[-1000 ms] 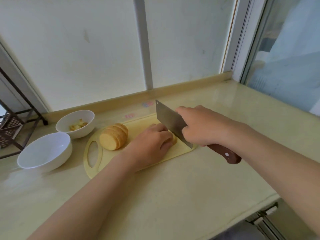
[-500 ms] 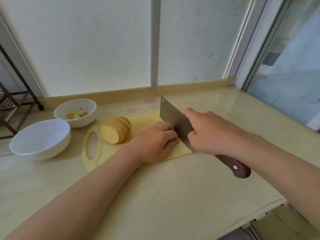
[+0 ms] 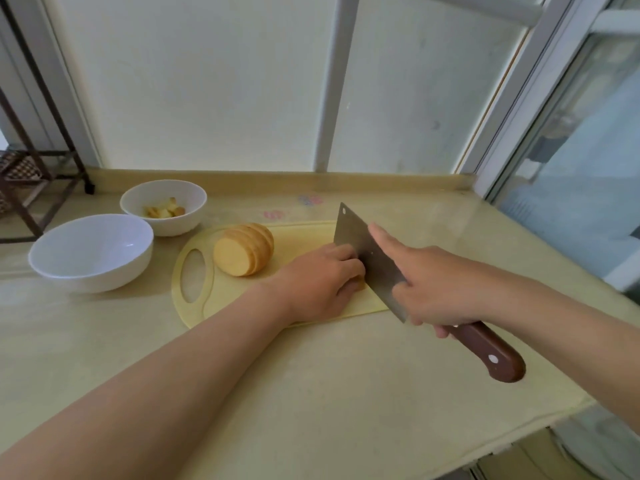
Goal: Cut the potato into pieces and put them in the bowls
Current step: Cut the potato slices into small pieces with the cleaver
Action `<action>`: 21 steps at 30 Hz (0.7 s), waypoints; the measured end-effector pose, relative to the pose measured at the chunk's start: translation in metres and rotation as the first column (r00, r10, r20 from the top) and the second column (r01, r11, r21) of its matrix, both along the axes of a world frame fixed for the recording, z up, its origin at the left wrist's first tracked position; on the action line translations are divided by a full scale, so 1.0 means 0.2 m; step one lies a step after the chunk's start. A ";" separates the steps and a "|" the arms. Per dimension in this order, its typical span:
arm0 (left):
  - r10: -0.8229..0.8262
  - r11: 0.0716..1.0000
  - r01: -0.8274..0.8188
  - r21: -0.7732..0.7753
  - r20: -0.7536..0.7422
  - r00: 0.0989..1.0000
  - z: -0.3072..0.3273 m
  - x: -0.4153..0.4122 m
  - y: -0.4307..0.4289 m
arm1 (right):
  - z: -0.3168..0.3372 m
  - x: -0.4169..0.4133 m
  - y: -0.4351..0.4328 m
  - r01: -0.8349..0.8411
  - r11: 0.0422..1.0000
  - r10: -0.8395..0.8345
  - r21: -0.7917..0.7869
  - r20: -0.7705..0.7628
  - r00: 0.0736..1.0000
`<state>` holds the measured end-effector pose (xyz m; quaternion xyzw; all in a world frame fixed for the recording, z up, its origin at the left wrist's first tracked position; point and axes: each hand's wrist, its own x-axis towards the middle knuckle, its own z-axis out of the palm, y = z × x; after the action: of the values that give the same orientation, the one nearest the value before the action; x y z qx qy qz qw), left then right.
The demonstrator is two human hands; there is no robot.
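Observation:
A sliced potato half (image 3: 244,249) lies on the yellow cutting board (image 3: 194,303), its slices still stacked together. My left hand (image 3: 320,284) curls over a small potato piece (image 3: 360,284) on the board, which is mostly hidden under the fingers. My right hand (image 3: 438,285) grips the cleaver (image 3: 367,259) by its brown handle, index finger stretched along the blade. The blade stands right against my left knuckles. Two white bowls sit to the left: the far bowl (image 3: 164,206) holds several potato chunks, the near bowl (image 3: 90,252) has nothing in it.
The beige counter (image 3: 311,393) ends in a front edge at lower right. A dark metal rack (image 3: 31,181) stands at the far left. Frosted window panes and a raised sill run behind the board.
The cleaver has shifted slightly and my right index finger now lies straight along the blade. The view has tilted and moved closer; my left hand stays on the potato piece.

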<state>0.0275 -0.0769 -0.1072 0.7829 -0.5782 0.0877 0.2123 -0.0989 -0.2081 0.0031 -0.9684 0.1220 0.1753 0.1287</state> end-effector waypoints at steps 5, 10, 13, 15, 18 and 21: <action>-0.012 1.000 0.011 -0.026 -0.035 0.999 -0.01 0.00 0.00 | -0.09 0.18 0.02 0.032 0.999 -0.035 0.027 0.116 0.993; -0.026 0.994 0.022 -0.107 -0.042 0.999 0.00 -0.02 0.03 | -0.11 0.27 0.00 0.066 0.992 -0.082 0.106 0.156 0.984; -0.012 0.991 0.009 -0.134 -0.024 1.000 -0.01 -0.02 0.04 | -0.11 0.25 -0.02 0.072 0.989 -0.093 0.132 0.157 0.983; -0.004 0.992 0.002 -0.127 -0.021 1.000 -0.01 -0.02 0.04 | -0.10 0.23 -0.02 0.067 0.990 -0.087 0.126 0.156 0.984; 0.003 0.996 -0.007 -0.090 -0.045 0.999 -0.01 -0.01 0.04 | -0.09 0.21 -0.02 0.061 0.992 -0.078 0.108 0.155 0.985; 0.013 0.999 -0.016 -0.048 -0.057 0.998 -0.01 -0.01 0.03 | -0.08 0.18 -0.02 0.060 0.994 -0.074 0.096 0.154 0.985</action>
<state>0.0263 -0.0700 -0.1097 0.7839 -0.5640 0.0808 0.2470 -0.0628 -0.2129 -0.0119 -0.9677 0.1359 0.0990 0.1879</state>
